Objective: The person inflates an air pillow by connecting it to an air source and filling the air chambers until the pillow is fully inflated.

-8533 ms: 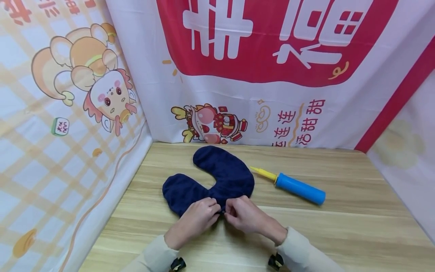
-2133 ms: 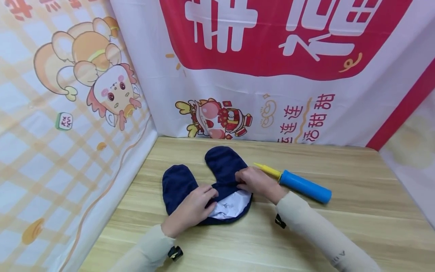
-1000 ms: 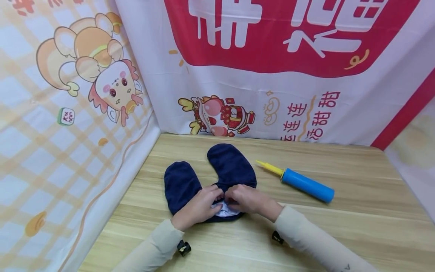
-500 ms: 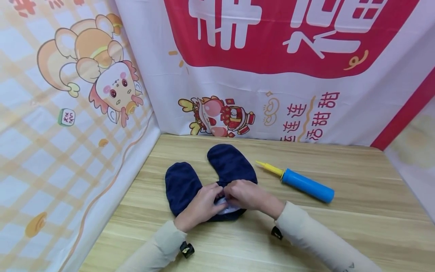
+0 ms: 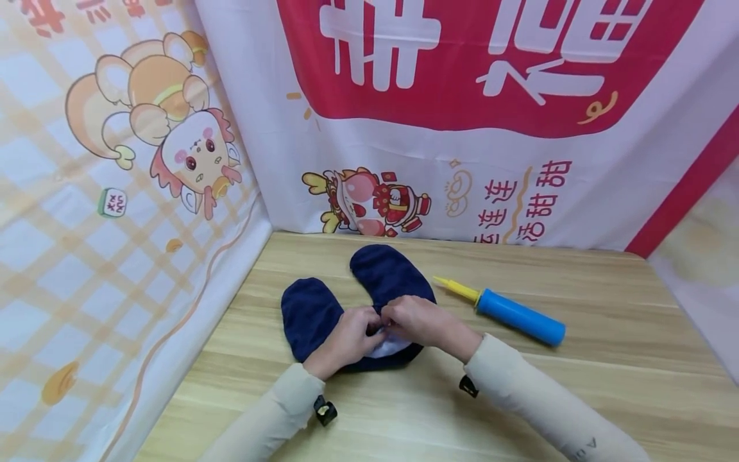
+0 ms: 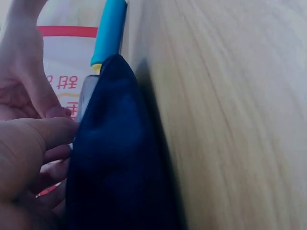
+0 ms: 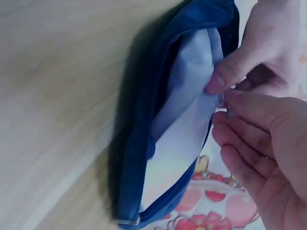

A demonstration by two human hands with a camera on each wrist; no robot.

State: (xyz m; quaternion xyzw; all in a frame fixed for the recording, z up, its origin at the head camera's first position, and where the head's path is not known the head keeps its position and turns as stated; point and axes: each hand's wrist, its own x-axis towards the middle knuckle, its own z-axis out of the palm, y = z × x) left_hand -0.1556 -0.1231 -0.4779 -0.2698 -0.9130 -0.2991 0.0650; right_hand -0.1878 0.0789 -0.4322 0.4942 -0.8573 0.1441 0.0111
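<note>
Since 2.1 s ago, the right hand [image 5: 414,317] has come in beside the left hand [image 5: 351,335], at the opening of the navy neck pillow [image 5: 388,273] on the worktop [image 5: 646,359]. Left grip pinches the white liner [image 7: 177,155]; right grip, nearly closed, pinches what looks like a clear valve [image 7: 230,113]. Handling this valve seems the step in hand; the next move calls for a steady liner. Right of the pillow lies a blue hand pump [image 5: 519,316].

The white back cloth [image 5: 369,144] carries small red characters [image 5: 500,205] reading 连连 and 活甜甜, and a red panel [image 5: 462,70] with large cropped white characters that look like 幸福, while print on the left cloth [image 5: 115,256] and right sleeve [image 5: 543,401] is mostly unclear.
</note>
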